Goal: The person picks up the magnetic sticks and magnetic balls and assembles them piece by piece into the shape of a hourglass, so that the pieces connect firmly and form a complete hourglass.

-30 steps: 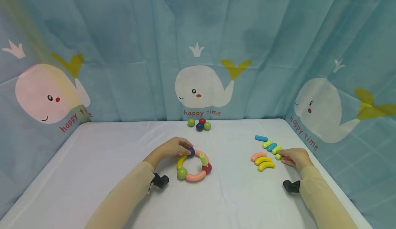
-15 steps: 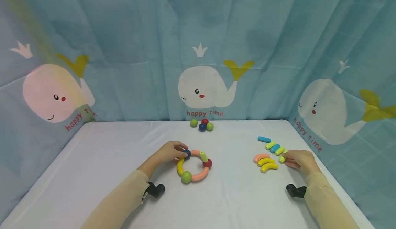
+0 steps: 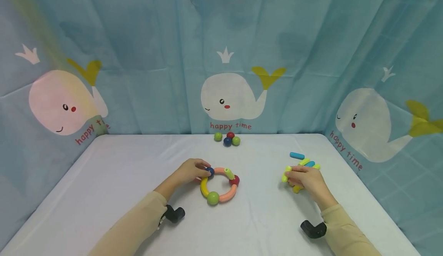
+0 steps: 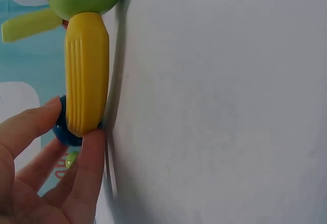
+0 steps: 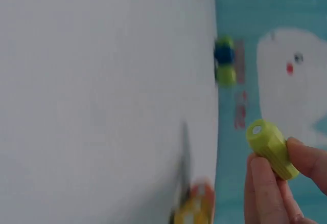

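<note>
Right hand (image 3: 308, 179) has come away from the near end of the stick row (image 3: 309, 164) since half a second ago, and it's taken a green stick (image 3: 286, 174) with it, off to the left over by the curves (image 3: 297, 189). Thumb and fingers are clamped on that stick, which is up off the table (image 3: 259, 225); the right wrist view shows a pale disc on its end. Most of the curves are hidden behind the hand, just a bit of yellow pokes out.

Left hand (image 3: 188, 170) hasn't really budged: thumb and fingers are pinched on the blue ball (image 3: 210, 172) at the far left of the ring (image 3: 204, 187). Going round from there you get a yellow curve, then a green ball (image 3: 213, 198), a pink curve (image 3: 228, 194), a red ball (image 3: 234, 180) and another pink curve back to blue. One more stick (image 3: 229, 173) pokes up at a tilt from the red ball.

Still at the back are four loose balls (image 3: 227, 142) bunched near the curtain (image 3: 155, 56), plus a blue stick (image 3: 297, 155) at the row's far end.
</note>
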Tool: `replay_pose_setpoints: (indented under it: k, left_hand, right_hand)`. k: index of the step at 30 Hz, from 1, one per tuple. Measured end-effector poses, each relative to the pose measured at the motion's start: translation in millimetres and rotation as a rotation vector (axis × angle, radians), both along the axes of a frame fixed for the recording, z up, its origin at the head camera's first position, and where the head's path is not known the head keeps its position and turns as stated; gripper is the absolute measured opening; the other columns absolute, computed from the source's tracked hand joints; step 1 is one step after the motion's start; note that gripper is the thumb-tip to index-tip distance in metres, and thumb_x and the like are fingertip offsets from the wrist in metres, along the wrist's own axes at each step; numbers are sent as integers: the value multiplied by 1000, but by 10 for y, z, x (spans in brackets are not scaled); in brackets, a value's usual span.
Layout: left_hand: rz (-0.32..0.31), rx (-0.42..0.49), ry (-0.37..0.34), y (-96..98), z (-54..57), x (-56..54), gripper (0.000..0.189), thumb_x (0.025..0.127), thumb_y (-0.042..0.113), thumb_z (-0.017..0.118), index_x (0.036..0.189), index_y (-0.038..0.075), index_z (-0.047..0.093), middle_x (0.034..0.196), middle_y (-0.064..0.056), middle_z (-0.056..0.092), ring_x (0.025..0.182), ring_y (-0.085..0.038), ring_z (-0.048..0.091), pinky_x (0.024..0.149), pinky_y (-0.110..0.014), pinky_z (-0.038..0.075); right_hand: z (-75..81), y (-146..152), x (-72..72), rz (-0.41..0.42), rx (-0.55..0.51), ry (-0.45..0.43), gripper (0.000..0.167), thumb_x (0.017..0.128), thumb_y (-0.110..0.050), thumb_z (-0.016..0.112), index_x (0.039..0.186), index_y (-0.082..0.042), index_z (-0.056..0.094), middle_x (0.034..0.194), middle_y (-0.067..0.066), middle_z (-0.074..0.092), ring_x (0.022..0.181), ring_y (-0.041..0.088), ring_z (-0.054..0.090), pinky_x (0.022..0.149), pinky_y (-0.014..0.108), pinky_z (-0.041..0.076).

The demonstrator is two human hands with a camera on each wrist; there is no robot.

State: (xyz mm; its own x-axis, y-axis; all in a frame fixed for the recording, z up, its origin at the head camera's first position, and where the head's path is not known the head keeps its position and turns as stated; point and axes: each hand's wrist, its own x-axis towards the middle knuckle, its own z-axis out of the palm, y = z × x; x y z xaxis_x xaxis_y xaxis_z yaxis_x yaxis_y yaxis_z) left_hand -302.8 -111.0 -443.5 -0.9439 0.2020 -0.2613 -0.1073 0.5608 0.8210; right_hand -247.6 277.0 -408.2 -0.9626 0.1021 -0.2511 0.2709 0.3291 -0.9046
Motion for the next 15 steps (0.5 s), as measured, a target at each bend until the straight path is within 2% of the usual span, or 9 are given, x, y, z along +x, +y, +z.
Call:
replay_pose_setpoints:
  k: [5,11,15]
  left_hand:
    - [29,-3,-3,51,-5,24,32,87,19,76,117,10,69,118,-14,66,87,-18,64,74,-31,61]
    - [30,-5,-3,63,-9,40,32,88,20,75,118,11,69,120,-14,65,89,-19,63,75,-32,61]
    - [26,4,-4,65,-13,39,32,88,19,75,119,11,68,121,-14,65,90,-19,63,75,-32,61]
  right_hand:
    - [-24,-466,72,32,-83,33,48,89,-15,74,126,10,57,112,12,70,89,10,71,84,29,60]
    - [-65,-950,187,54,-85,32,39,85,-18,79,116,2,67,101,7,75,86,14,71,83,32,61]
    - [-114,-1222,226,80,-105,74,35,81,-15,81,110,0,71,98,8,75,85,15,71,80,32,61]
